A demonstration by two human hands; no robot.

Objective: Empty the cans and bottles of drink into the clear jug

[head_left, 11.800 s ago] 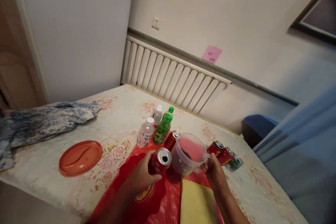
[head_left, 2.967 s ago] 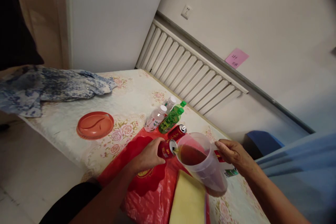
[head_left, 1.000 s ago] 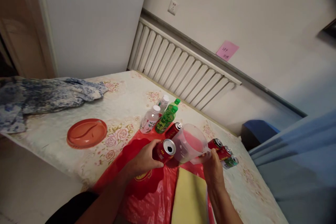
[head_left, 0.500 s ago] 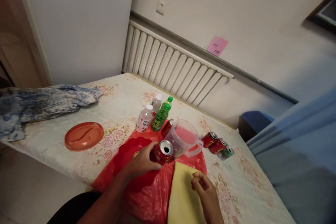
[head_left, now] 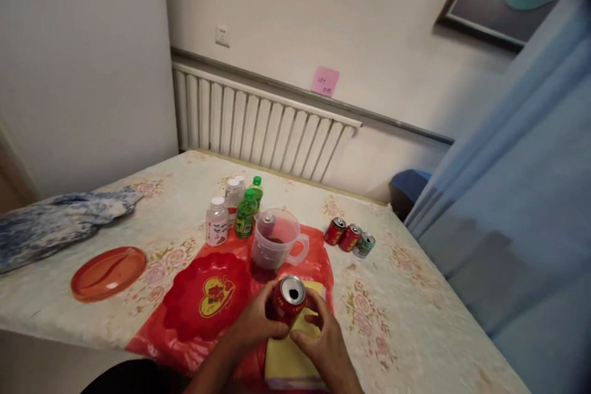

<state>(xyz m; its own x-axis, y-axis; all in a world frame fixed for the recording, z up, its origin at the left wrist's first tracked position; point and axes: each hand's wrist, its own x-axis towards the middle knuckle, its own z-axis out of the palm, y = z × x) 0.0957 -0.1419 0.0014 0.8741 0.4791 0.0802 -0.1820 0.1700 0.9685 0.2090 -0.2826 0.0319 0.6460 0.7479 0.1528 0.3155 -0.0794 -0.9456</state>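
My left hand (head_left: 261, 317) is closed round the side of an opened red drink can (head_left: 287, 305), which it holds upright over the near side of the table. On the can's other side is my right hand (head_left: 323, 335), its fingers curved and apart, with a fingertip at or very near the can. Under both hands lies a folded yellow cloth (head_left: 281, 363) on a red plastic sheet (head_left: 143, 341). Just beyond the can stands a clear plastic measuring jug (head_left: 265, 252) with some dark liquid in it. A red scalloped plate (head_left: 180, 314) sits to the left.
Green bottles (head_left: 246, 215) and clear white-capped bottles (head_left: 217, 221) stand behind the plate; another can shows through the jug. Several cans (head_left: 349, 238) are grouped at right. An orange lid-like dish (head_left: 87, 271) and patterned cloth (head_left: 74, 221) lie left. Radiator (head_left: 258, 129) behind.
My right hand has moved left from above the yellow cloth to the can's side. My left hand still holds the can, now nearer me relative to the jug. The view has turned right.
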